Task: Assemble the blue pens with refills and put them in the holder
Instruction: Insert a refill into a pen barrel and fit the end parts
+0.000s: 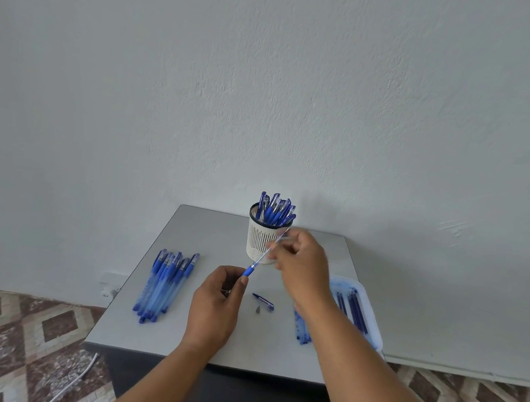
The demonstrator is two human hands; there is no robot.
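Note:
My left hand grips a blue pen barrel by its blue grip end, above the middle of the grey table. My right hand pinches a thin refill that runs slanted into the barrel's open end. A blue pen cap and a small grey tip piece lie on the table below the hands. The white mesh holder stands at the back, with several capped blue pens upright in it.
Several blue pens lie in a bundle on the table's left side. A white tray of refills sits at the right, partly hidden by my right forearm. Beside it lie more pen parts. A white cable runs over the patterned floor.

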